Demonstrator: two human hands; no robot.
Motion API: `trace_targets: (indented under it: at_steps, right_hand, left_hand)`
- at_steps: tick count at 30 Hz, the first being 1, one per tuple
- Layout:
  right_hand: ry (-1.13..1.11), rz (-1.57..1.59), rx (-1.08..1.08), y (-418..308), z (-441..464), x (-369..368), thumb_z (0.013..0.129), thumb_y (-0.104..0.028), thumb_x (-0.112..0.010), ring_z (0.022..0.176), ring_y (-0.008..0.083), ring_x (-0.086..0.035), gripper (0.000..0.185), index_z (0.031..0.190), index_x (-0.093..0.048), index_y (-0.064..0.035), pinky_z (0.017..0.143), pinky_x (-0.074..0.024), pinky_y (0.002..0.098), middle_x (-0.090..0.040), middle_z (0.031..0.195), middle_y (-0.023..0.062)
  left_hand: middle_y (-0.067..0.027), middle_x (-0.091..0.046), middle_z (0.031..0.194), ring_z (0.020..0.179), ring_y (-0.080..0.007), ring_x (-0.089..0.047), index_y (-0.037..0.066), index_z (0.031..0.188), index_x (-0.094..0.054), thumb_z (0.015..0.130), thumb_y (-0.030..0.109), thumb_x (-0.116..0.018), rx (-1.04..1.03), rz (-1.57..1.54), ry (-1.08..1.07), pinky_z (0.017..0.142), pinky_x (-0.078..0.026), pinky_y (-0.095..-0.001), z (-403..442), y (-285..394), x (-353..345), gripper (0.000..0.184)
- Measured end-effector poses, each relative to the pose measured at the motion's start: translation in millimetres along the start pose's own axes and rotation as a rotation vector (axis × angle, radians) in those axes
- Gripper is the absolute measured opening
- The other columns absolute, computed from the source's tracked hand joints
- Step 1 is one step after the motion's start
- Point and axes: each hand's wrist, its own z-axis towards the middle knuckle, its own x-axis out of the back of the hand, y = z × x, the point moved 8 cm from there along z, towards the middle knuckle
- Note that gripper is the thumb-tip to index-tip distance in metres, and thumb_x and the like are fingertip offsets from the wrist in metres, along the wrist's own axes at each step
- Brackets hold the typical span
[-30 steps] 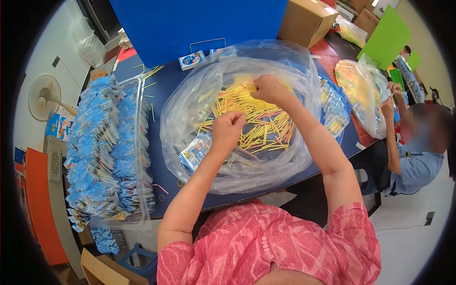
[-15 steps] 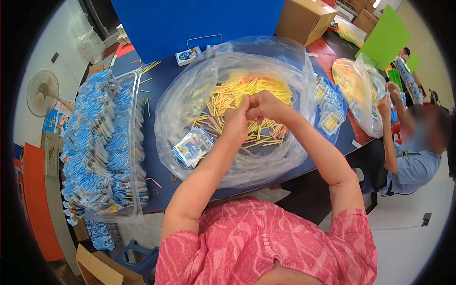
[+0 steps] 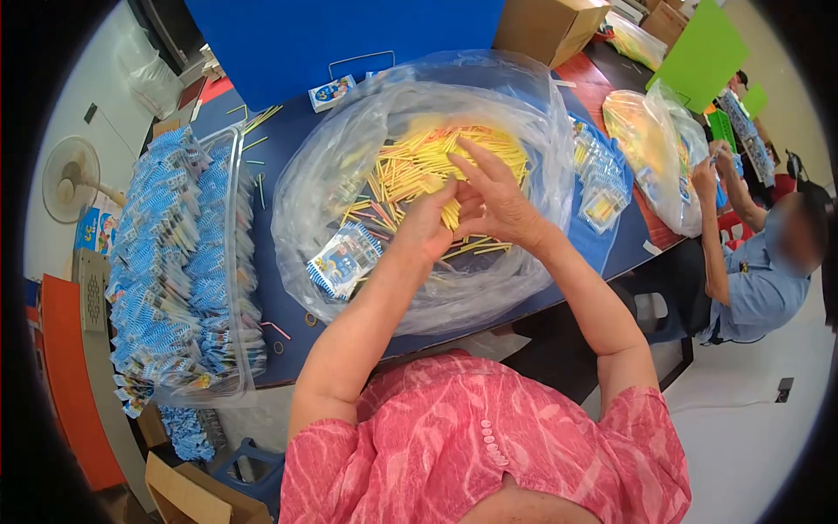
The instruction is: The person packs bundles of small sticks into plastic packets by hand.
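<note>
My left hand (image 3: 425, 225) is closed over the pile, with a small bunch of thin yellow sticks (image 3: 449, 214) showing at its fingers. Beside it, my right hand (image 3: 499, 199) has its fingers apart, the thumb side close to the bunch. Below both hands lies a heap of yellow and pink sticks (image 3: 497, 144) inside a large clear plastic bag (image 3: 305, 188) with its rim rolled down. A blue-and-white striped packet (image 3: 345, 260) rests on the bag's near left side.
A clear bin (image 3: 237, 288) on the left is heaped with striped packets (image 3: 157, 262). More packets (image 3: 602, 188) lie on blue plastic to the right. A small box (image 3: 332, 93) and a blue panel (image 3: 349, 35) stand behind. At the right, a person in a blue shirt (image 3: 759, 293) handles another bag (image 3: 676, 175).
My hands were together over the heap; now my right hand has opened and its fingers are spread beside my left. The view has shifted slightly.
</note>
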Motion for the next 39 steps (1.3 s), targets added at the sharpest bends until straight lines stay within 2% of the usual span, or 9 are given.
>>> trace_targets:
  at_steps: [8, 12, 17, 20, 21, 24, 32, 36, 39]
  right_hand:
    - [-0.158, 0.837, -0.495, 43, -27, -26, 0.076, -0.013, -0.073, 0.105, 0.0173, -0.055, 0.045, 0.116, -0.06, 0.0003, 0.088, -0.0447, 0.0288, -0.056, 0.119, 0.0106]
    - [-0.063, 0.917, -0.482, 42, -27, -19, 0.079, -0.007, -0.068, 0.092, 0.0123, -0.057, 0.024, 0.1, -0.066, 0.0038, 0.08, -0.0463, 0.0253, -0.063, 0.101, 0.0071]
    - [0.122, 1.026, -0.665, 52, -36, -15, 0.079, -0.009, -0.068, 0.087, 0.0108, -0.058, 0.018, 0.09, -0.068, 0.0053, 0.078, -0.0465, 0.0243, -0.065, 0.09, 0.0059]
    - [-0.034, 0.967, -1.022, 100, -67, -39, 0.078, -0.017, -0.072, 0.097, 0.0196, -0.06, 0.031, 0.1, -0.066, 0.0042, 0.084, -0.0466, 0.029, -0.063, 0.107, 0.0117]
    - [-0.037, 0.973, -1.02, 95, -65, -40, 0.078, -0.017, -0.072, 0.097, 0.0196, -0.06, 0.031, 0.1, -0.066, 0.0042, 0.084, -0.0466, 0.029, -0.063, 0.107, 0.0117]
    - [0.067, -0.176, -0.326, 48, -32, 4, 0.072, -0.027, -0.077, 0.11, 0.0307, -0.055, 0.055, 0.116, -0.059, 0.0007, 0.092, -0.0443, 0.0364, -0.055, 0.123, 0.0173]
    - [-0.059, 0.289, -0.078, -19, -12, -16, 0.057, -0.035, -0.084, 0.115, 0.037, -0.05, 0.085, 0.127, -0.048, -0.001, 0.098, -0.0403, 0.0421, -0.055, 0.121, 0.0201]
    - [-0.23, 0.354, -0.179, -12, -20, -26, 0.059, -0.034, -0.082, 0.112, 0.035, -0.053, 0.071, 0.117, -0.056, -0.0029, 0.09, -0.0439, 0.0408, -0.057, 0.117, 0.0159]
    - [0.033, 0.28, -0.005, -15, -11, -3, 0.062, -0.031, -0.082, 0.09, 0.0301, -0.063, 0.049, 0.098, -0.063, -0.0041, 0.072, -0.0488, 0.0371, -0.064, 0.098, 0.013]
  left_hand:
    - [-0.015, -0.061, 0.111, 0.102, -0.0253, -0.063, -0.002, 0.12, -0.051, 0.094, 0.021, -0.057, 0.083, 0.414, -0.13, 0.082, -0.055, -0.036, -22, -11, -26, 0.035]
    - [-0.0143, -0.063, 0.108, 0.1, -0.0263, -0.064, -0.001, 0.118, -0.053, 0.094, 0.023, -0.057, 0.076, 0.586, -0.163, 0.084, -0.055, -0.0369, -23, -11, -29, 0.034]
    - [-0.0147, -0.064, 0.106, 0.1, -0.0273, -0.064, -0.002, 0.113, -0.056, 0.094, 0.023, -0.057, 0.056, 0.525, -0.045, 0.084, -0.055, -0.0376, -27, 1, -30, 0.031]
    - [-0.0133, -0.064, 0.102, 0.094, -0.0253, -0.065, -0.002, 0.111, -0.057, 0.095, 0.022, -0.057, 0.017, 0.458, 0.052, 0.081, -0.055, -0.0361, -22, 8, -5, 0.029]
    - [-0.0126, -0.065, 0.099, 0.092, -0.0243, -0.066, -0.002, 0.111, -0.057, 0.095, 0.022, -0.057, -0.005, 0.422, 0.096, 0.08, -0.055, -0.0354, -23, 12, 1, 0.029]
    - [-0.0125, -0.063, 0.102, 0.097, -0.0252, -0.064, -0.003, 0.112, -0.055, 0.094, 0.021, -0.057, 0.004, 0.39, 0.098, 0.081, -0.055, -0.0363, -26, 14, 7, 0.03]
    - [-0.0097, -0.061, 0.106, 0.098, -0.0222, -0.062, 0.001, 0.114, -0.055, 0.092, 0.013, -0.056, 0.121, 0.278, 0.04, 0.078, -0.055, -0.0353, -30, -12, 1, 0.025]
    - [-0.0084, -0.062, 0.106, 0.095, -0.0195, -0.062, 0.003, 0.115, -0.055, 0.089, 0.013, -0.058, 0.131, 0.361, 0.048, 0.072, -0.054, -0.0323, -31, -21, 2, 0.028]
    - [-0.0073, -0.063, 0.104, 0.093, -0.0175, -0.062, 0.005, 0.115, -0.055, 0.085, 0.014, -0.063, 0.125, 0.622, 0.067, 0.068, -0.053, -0.0297, -37, -16, -6, 0.032]
